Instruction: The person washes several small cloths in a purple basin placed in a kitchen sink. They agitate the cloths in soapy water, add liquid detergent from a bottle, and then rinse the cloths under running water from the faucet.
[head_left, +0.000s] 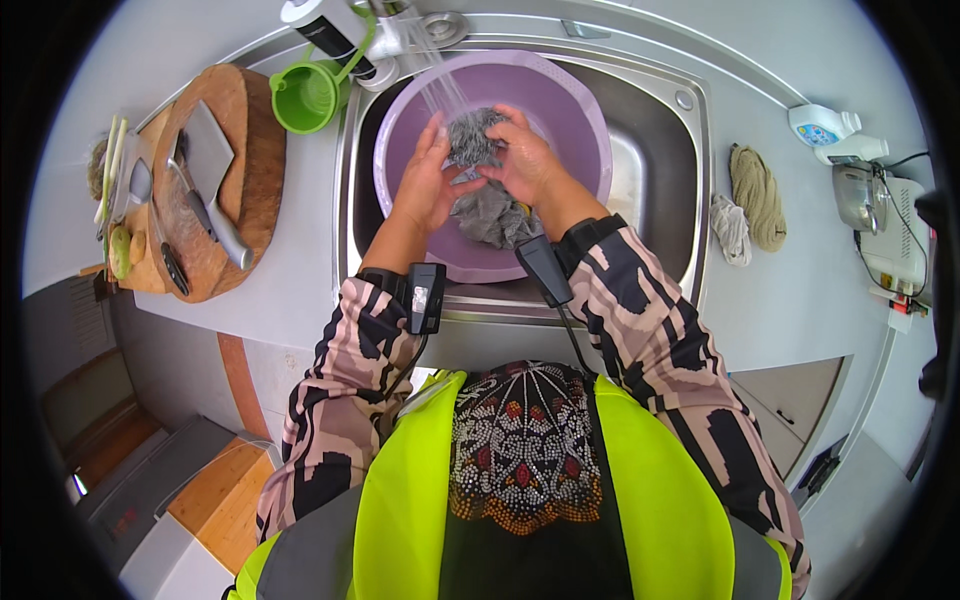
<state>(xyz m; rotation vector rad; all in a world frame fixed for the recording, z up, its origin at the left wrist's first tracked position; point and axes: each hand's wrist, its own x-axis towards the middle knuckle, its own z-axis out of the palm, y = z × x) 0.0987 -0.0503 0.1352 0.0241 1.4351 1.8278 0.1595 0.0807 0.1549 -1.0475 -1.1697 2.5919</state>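
My left hand (427, 178) and my right hand (526, 159) hold a wet, rough-textured grey scouring cloth (474, 136) between them, one hand at each side. Water (442, 88) streams from the faucet (390, 9) down onto it. Both hands are over a round purple plastic basin (581, 105) set in a stainless steel sink (664, 172). Beneath my fingers, a crumpled grey cloth (491, 216) lies in the basin, and a small yellow patch shows by its right edge. My palms partly hide what lies below.
Left of the sink, a thick wooden chopping block (259, 135) carries a cleaver (210, 161) and other utensils. A green plastic dipper (306, 96) stands near the faucet. On the right counter lie a beige cloth (757, 199), a whitish cloth (730, 229) and white bottles (817, 126).
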